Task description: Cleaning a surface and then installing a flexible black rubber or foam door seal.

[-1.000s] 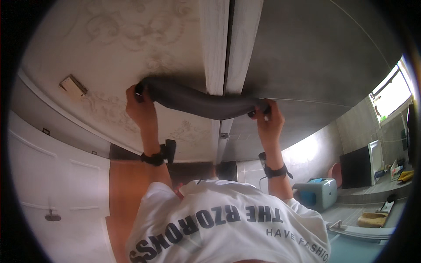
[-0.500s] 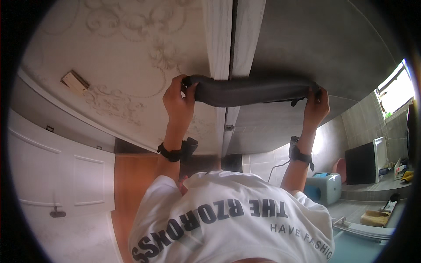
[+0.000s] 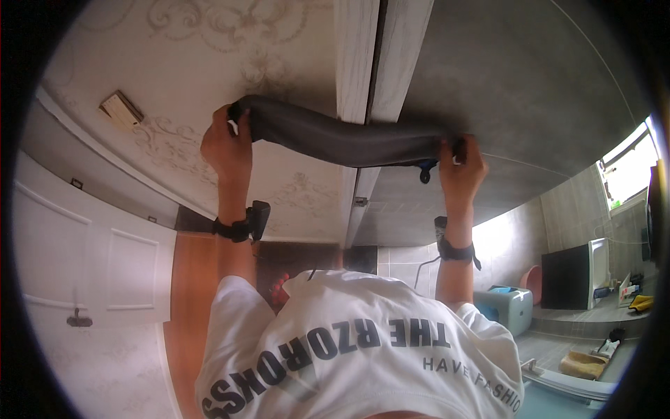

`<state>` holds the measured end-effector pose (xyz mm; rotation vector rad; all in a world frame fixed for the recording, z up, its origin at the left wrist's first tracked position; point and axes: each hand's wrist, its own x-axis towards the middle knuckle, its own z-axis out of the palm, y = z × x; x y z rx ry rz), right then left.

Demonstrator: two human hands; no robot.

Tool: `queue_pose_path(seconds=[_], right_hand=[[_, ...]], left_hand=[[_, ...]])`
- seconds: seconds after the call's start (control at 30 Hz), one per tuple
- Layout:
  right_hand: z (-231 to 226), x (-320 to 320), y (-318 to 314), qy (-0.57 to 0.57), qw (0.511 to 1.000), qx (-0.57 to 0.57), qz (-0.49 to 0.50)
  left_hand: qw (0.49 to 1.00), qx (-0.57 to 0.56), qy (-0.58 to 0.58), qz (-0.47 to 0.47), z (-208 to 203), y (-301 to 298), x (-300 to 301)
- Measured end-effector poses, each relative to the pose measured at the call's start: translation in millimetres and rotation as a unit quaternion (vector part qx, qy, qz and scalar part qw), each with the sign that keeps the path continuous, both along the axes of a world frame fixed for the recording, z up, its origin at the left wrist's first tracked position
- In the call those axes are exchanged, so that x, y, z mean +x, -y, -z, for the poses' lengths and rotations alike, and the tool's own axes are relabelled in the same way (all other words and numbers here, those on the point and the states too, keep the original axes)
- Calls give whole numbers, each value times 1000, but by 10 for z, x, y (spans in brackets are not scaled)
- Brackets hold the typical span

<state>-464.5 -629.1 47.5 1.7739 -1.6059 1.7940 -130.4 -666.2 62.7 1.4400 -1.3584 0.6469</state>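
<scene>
One long grey cloth [image 3: 335,143] is being held out between two hands, right across two pale strips [image 3: 354,63], its left end being pinched between thumb and fingers in the grip of the left hand [image 3: 225,150] and its right end being pinched likewise by the right hand [image 3: 463,171]! One dark loop [image 3: 424,168] is being seen dangling beneath the cloth, just beside the right hand, while two black wrist straps [image 3: 227,230] are being worn, one per arm, and one blue-grey box [image 3: 515,311] is being glimpsed at the right.
</scene>
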Motion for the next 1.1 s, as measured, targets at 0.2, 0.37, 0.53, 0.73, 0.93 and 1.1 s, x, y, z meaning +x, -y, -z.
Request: queue_pose_path(seconds=[0.2, 0.37, 0.53, 0.73, 0.93, 1.1], right_hand=[[36, -711, 125, -21, 983, -97, 155], [19, -832, 65, -20, 982, -65, 174], [145, -399, 119, -1, 998, -56, 39], [-35, 277, -36, -40, 997, -48, -45], [36, -153, 56, -52, 995, -30, 85], [30, -799, 55, -33, 983, -13, 179]], left_hand=[[980, -81, 99, 154, 1, -125, -573], [971, -100, 108, 188, -43, -198, -738], [995, -34, 76, 48, -72, -95, -379], [997, -24, 30, -70, -67, -24, 214], [994, -46, 93, 18, 15, -153, -44], [973, -121, 132, 147, 60, -300, -570]])
